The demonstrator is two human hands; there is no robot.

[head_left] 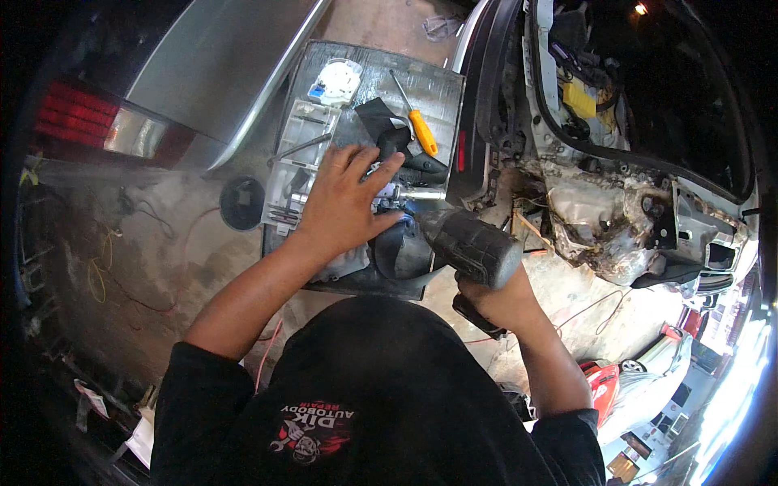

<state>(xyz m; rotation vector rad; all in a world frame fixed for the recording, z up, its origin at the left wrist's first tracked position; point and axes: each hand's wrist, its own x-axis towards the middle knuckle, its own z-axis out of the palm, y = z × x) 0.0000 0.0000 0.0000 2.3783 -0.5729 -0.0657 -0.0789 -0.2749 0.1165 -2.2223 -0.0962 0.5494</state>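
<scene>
My left hand [346, 197] has its fingers spread over small metal parts and a silver shaft [420, 194] on a tray-topped work surface [444, 105]. My right hand [494, 301] grips a black power drill [470, 247], its tip pointing at the parts beside my left thumb; the exact contact is hidden. Beyond my fingers lie an orange-handled screwdriver [423, 132], black plastic pieces [375, 116], a white round case [335, 81] and a compartment organizer [310, 121] with a metal tool across it.
A silver car body [194, 69] with a red taillight stands at the left. A stripped car rear [600, 219] with exposed metal is at the right. Cables [101, 267] and a black round object [241, 202] lie on the floor. A red-and-white item [601, 387] sits lower right.
</scene>
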